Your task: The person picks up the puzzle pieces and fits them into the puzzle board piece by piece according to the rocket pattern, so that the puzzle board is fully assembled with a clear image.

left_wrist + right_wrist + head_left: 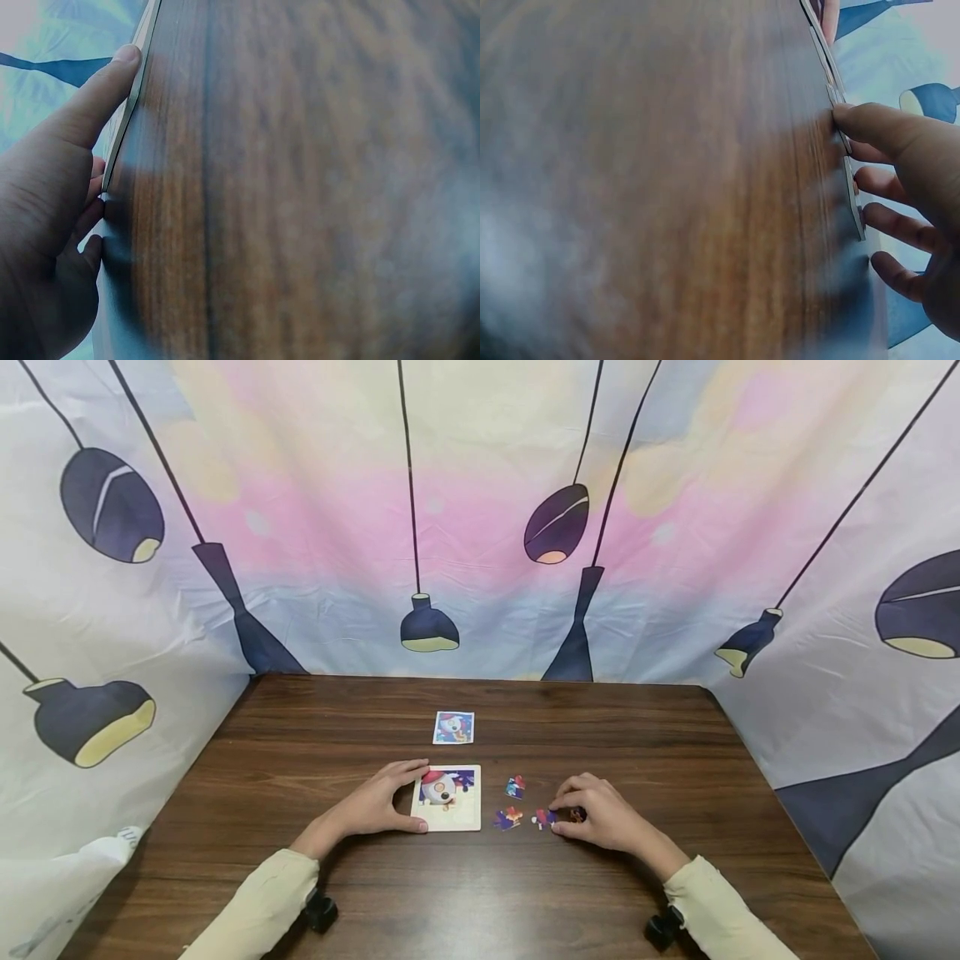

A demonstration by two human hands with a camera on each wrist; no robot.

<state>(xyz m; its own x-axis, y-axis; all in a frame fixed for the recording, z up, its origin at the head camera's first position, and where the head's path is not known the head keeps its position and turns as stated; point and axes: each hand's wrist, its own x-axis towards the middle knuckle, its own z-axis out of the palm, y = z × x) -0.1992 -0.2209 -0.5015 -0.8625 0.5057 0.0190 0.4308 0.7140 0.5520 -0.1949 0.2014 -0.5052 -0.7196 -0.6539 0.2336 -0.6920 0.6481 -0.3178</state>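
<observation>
On the table lies a square puzzle board [453, 817] with a cream frame; its upper part shows a picture with a red-hatted white figure, its lower part is pale. My left hand [381, 800] holds the board by its left side, thumb at the lower corner and fingers at the upper. My right hand [600, 814] pinches a small purple and white puzzle piece [542, 819] at its right edge, between thumb and index finger. Under that palm, partly hidden, is a dark puzzle piece [577, 815]. In the right wrist view the thumb [855, 118] touches a thin piece edge.
Two more loose pieces, a blue and red one [515, 787] and a purple and orange one [508, 818], lie between board and right hand. Behind the board is a small picture card [453, 727]. A patterned cloth [480, 527] hangs around the brown wooden table [360, 718].
</observation>
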